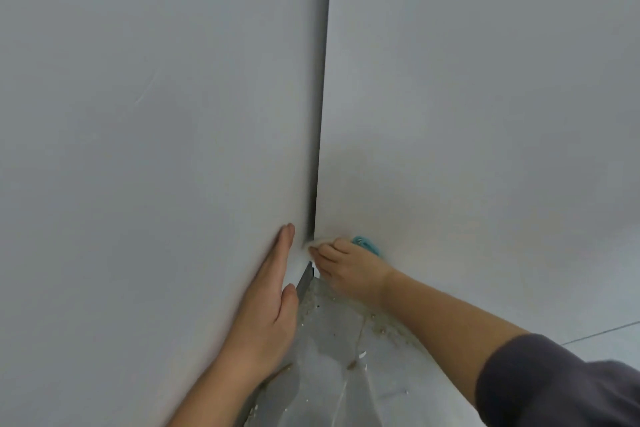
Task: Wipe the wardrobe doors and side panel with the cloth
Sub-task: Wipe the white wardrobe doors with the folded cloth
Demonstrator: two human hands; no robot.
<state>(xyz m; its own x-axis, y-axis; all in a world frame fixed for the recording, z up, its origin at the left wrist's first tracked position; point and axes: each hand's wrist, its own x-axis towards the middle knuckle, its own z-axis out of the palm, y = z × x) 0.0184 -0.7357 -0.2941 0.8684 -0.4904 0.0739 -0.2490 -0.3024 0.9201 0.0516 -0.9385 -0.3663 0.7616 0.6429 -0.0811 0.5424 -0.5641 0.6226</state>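
Grey wardrobe left panel and right panel meet at a dark vertical gap, broad bare surface above. Low beside it, the teal cloth sits against the right panel, gripped by the right hand; the left hand lies flat on the left panel, above the speckled floor.
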